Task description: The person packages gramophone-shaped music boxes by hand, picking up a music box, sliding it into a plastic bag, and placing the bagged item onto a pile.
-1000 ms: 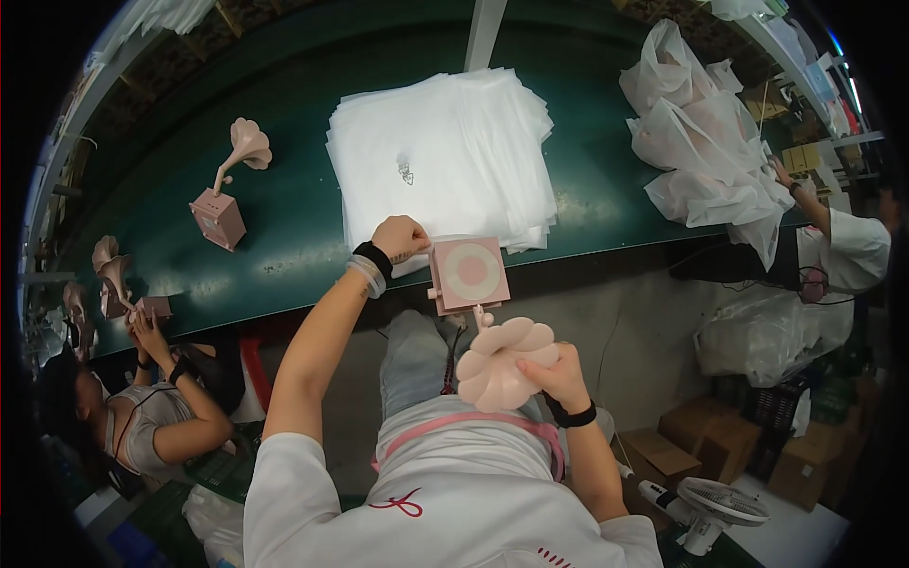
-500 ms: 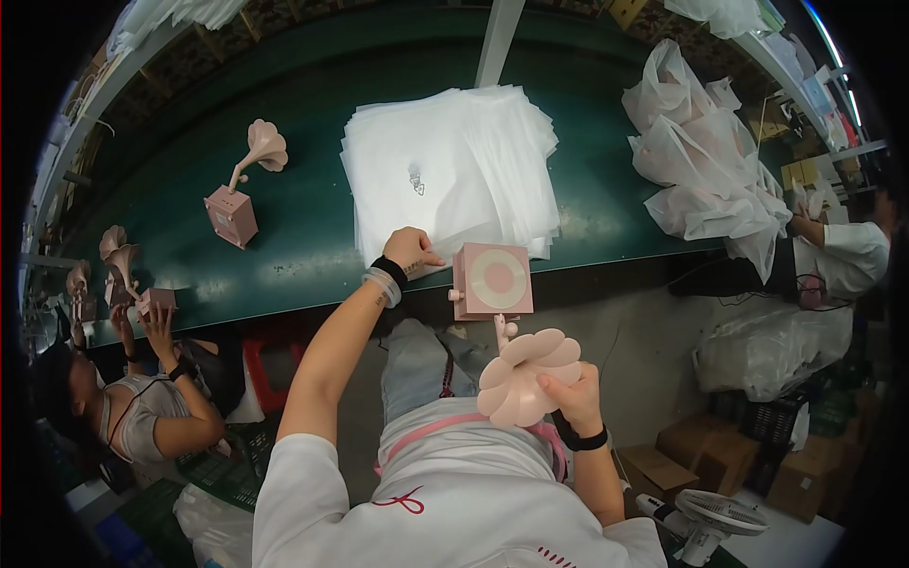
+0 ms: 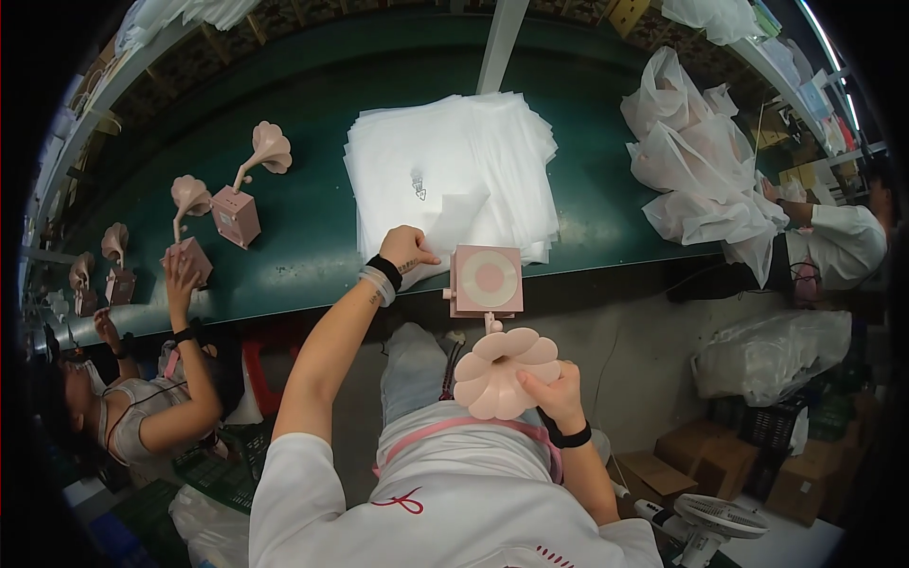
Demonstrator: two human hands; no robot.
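My right hand (image 3: 557, 393) grips the petal-shaped horn of a pink toy gramophone (image 3: 502, 374), thumb over the rim. Its square box (image 3: 488, 281), with a pale ring on the face, hangs just off the table's near edge. My left hand (image 3: 405, 248), fingers pinched together, holds the near edge of the top white bag (image 3: 459, 213) on a thick stack of thin white bags (image 3: 511, 142). Part of that top bag is lifted and folded back. A small dark print shows on the stack's left part.
Several more pink gramophones stand on the green table (image 3: 312, 227) at left, one (image 3: 235, 216) nearest the stack. A co-worker's hand (image 3: 180, 279) touches another. Bagged items (image 3: 686, 151) are heaped at right, beside a second person. Cartons (image 3: 705, 450) and a fan (image 3: 720, 516) sit lower right.
The top bag's edge has been lifted and folded back by my left hand. The gramophone in my right hand has shifted slightly left. The co-worker at left has moved a gramophone farther onto the table.
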